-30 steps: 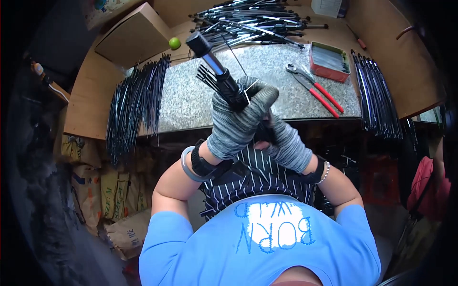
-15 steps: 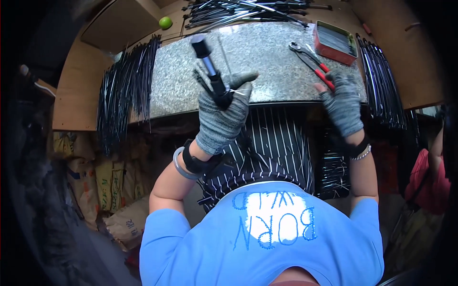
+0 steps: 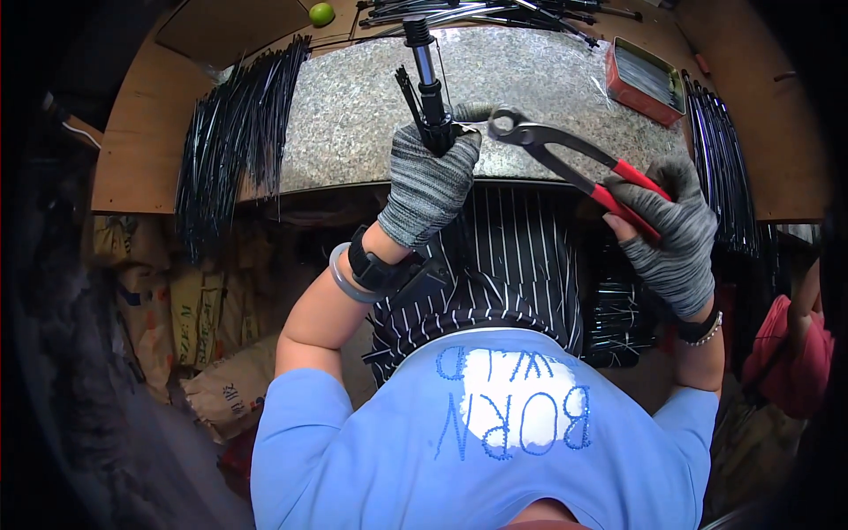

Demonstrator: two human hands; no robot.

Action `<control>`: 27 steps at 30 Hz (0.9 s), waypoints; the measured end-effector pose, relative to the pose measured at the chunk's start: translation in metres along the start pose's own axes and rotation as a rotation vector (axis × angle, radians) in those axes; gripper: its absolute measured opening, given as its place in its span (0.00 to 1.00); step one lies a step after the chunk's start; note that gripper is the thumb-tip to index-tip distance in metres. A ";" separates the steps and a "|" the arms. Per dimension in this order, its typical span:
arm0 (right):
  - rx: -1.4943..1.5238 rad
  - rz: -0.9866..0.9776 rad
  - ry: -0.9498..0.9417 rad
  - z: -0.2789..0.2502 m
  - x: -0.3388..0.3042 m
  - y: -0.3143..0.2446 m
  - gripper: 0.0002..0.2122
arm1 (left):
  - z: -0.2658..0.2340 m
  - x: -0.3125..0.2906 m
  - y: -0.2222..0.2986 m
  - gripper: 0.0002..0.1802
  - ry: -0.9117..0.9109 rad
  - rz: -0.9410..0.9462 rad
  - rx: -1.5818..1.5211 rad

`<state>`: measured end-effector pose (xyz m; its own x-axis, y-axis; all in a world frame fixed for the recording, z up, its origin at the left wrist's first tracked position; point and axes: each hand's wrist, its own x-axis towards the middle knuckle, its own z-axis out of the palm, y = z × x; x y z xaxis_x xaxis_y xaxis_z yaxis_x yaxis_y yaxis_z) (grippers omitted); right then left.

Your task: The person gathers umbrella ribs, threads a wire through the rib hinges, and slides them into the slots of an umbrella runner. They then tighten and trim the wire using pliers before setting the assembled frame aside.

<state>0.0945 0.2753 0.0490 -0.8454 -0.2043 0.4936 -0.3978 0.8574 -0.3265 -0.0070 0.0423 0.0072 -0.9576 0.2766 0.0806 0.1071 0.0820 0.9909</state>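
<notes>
My left hand (image 3: 430, 187), in a grey knitted fingerless glove, is closed round the lower end of a black-and-silver shaft (image 3: 427, 71) with thin black rods folded beside it, like a folding umbrella frame. It stands nearly upright over the front of the speckled stone slab (image 3: 344, 115). Gloved the same way, my right hand (image 3: 673, 234) grips the red handles of a pair of pincers (image 3: 527, 134). Their rounded jaws point left, close to the fingers of my left hand. What lies under the left fingers is hidden.
Bundles of thin black rods lie at the left (image 3: 237, 141) and right (image 3: 724, 168) of the slab. A red tin (image 3: 643, 102) of thin wires stands at the back right. Behind are piled metal shafts (image 3: 495, 12) and a green ball-like thing (image 3: 321, 13).
My right hand has picked the pincers up off the slab and brought their jaws leftward near my left hand. The left hand has shifted slightly up and right with the frame.
</notes>
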 end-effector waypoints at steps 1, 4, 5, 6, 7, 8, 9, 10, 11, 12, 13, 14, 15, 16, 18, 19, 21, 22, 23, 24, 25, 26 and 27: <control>-0.096 -0.017 -0.007 -0.003 0.001 -0.007 0.16 | 0.001 0.000 0.000 0.08 0.006 -0.008 0.020; -0.228 -0.040 -0.012 -0.005 0.001 -0.013 0.16 | 0.003 0.000 0.008 0.08 0.000 -0.018 -0.053; -0.262 -0.048 -0.011 -0.006 0.001 -0.014 0.16 | 0.003 -0.001 0.009 0.08 -0.002 -0.023 -0.088; -0.296 -0.056 -0.009 -0.006 0.001 -0.015 0.16 | 0.002 -0.001 0.008 0.08 -0.002 -0.024 -0.088; -0.296 -0.056 -0.009 -0.006 0.000 -0.016 0.16 | -0.001 0.000 0.006 0.08 -0.013 -0.046 -0.080; -0.306 -0.078 0.006 -0.005 0.000 -0.017 0.16 | -0.003 0.000 0.005 0.09 -0.025 -0.068 -0.072; -0.317 -0.100 0.022 -0.005 0.000 -0.018 0.16 | -0.005 0.000 0.004 0.10 -0.036 -0.090 -0.063; -0.327 -0.121 0.037 -0.004 0.000 -0.019 0.16 | -0.005 0.000 0.003 0.10 -0.037 -0.091 -0.064; -0.328 -0.120 0.036 -0.004 0.000 -0.020 0.16 | -0.005 0.000 0.003 0.09 -0.050 -0.073 -0.080; -0.342 -0.139 0.037 -0.004 0.001 -0.021 0.15 | -0.005 -0.001 0.003 0.09 -0.061 -0.056 -0.095; -0.357 -0.157 0.038 -0.004 0.002 -0.022 0.15 | -0.005 -0.002 0.003 0.09 -0.072 -0.039 -0.111; -0.371 -0.176 0.038 -0.004 0.003 -0.023 0.14 | -0.005 -0.002 0.004 0.09 -0.071 -0.040 -0.112; -0.370 -0.177 0.037 -0.005 0.002 -0.022 0.14 | -0.005 -0.003 0.005 0.09 -0.074 -0.041 -0.100; -0.358 -0.194 0.002 -0.006 0.001 -0.020 0.14 | -0.005 -0.003 0.006 0.09 -0.077 -0.042 -0.087; -0.335 -0.222 -0.070 -0.008 -0.002 -0.018 0.15 | -0.006 -0.004 0.007 0.09 -0.084 -0.044 -0.075; -0.334 -0.221 -0.071 -0.007 -0.003 -0.018 0.15 | -0.008 -0.005 0.008 0.09 -0.109 -0.006 -0.044; -0.013 -0.040 -0.219 -0.001 -0.006 -0.019 0.18 | -0.011 -0.007 0.009 0.09 -0.158 0.069 0.017; 0.146 0.051 -0.290 0.003 -0.008 -0.020 0.19 | -0.011 -0.006 0.008 0.09 -0.159 0.069 0.018; 0.307 0.142 -0.359 0.007 -0.010 -0.020 0.20 | -0.010 -0.005 0.007 0.08 -0.160 0.120 0.014; 0.468 0.234 -0.426 0.012 -0.013 -0.021 0.21 | -0.010 -0.005 0.006 0.08 -0.161 0.170 0.010; 0.629 0.326 -0.491 0.016 -0.015 -0.021 0.22 | -0.009 -0.004 0.005 0.08 -0.162 0.221 0.007; 0.791 0.419 -0.554 0.019 -0.017 -0.021 0.23 | -0.007 -0.006 0.007 0.08 -0.165 0.222 0.007; 0.792 0.417 -0.554 0.021 -0.018 -0.019 0.23 | -0.005 -0.010 0.012 0.07 -0.150 0.178 0.024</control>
<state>0.1102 0.2528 0.0294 -0.9343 -0.3227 -0.1514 0.0119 0.3963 -0.9181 0.0020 0.0358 0.0190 -0.8730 0.4274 0.2349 0.2784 0.0412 0.9596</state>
